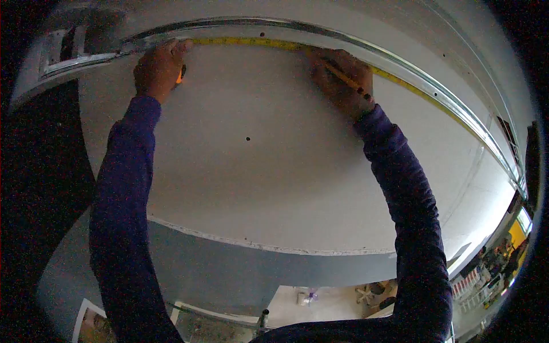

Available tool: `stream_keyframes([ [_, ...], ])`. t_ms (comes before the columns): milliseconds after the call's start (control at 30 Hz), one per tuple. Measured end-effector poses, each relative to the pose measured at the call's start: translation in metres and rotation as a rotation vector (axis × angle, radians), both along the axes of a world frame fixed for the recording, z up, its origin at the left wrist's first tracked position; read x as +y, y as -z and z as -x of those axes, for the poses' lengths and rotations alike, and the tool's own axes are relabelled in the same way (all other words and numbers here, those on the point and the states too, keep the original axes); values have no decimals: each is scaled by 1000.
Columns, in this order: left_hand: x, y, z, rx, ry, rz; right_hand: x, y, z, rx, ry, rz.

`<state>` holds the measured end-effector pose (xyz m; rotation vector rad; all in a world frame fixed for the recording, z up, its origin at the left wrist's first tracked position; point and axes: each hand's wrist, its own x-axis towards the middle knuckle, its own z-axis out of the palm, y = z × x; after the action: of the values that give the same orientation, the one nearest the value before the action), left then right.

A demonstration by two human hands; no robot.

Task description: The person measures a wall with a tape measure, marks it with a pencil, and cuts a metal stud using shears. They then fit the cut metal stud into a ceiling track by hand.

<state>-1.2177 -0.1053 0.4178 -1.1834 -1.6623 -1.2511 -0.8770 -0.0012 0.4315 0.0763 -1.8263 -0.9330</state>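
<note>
My left hand (159, 70) is closed around a tape measure (180, 75); only a bit of its orange and black case shows below the fingers. From there the yellow blade (246, 42) runs to the right along a shiny metal channel (446, 94), past my right hand. My right hand (337, 86) is closed on a pencil (342, 74), which lies slanted across the fingers. Its fingertips are at the blade's edge, and the pencil's tip is too dark to make out. Behind both hands is a pale board (257, 188) with small dark spots.
A grey band (229, 246) runs below the board's rough lower edge. A metal-edged opening (63, 48) is at the upper left. Far below on the right are a white floor (331, 303), a stool and cluttered shelving (472, 283). A framed picture (91, 323) shows at lower left.
</note>
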Motion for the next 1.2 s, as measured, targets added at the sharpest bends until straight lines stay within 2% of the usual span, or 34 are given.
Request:
stream_keyframes([
  [100,14,0,16,74,-79,-72,13,2,7,67,-2,-157],
  [167,27,6,27,167,-133,-179,8,3,6,19,-53,-24],
  [200,29,7,28,168,-120,-166,4,3,5,-4,-77,44],
  [300,28,6,28,166,-77,-138,10,1,7,26,72,-133],
  [400,25,2,29,144,-69,-113,12,1,8,5,17,-42],
  [500,19,0,25,96,-80,-48,12,1,9,16,38,-158],
  [567,6,-2,14,70,-53,11,4,3,8,20,3,-52],
  [667,27,3,34,181,-46,-203,1,4,9,-6,-17,32],
  [767,28,5,36,208,-96,-237,3,5,10,3,-25,-12],
  [867,40,3,59,618,-263,-213,0,4,12,-6,-63,29],
  [967,27,-1,38,228,25,-159,18,4,10,-21,-110,100],
  [1067,4,-1,13,87,76,-15,7,0,6,-37,-23,-90],
  [1100,5,0,15,148,31,-42,-1,0,5,-44,24,-192],
  [1167,20,5,30,266,-75,-76,-6,6,0,56,-26,77],
  [1200,37,2,45,421,-118,-110,-7,11,-3,100,-63,218],
])
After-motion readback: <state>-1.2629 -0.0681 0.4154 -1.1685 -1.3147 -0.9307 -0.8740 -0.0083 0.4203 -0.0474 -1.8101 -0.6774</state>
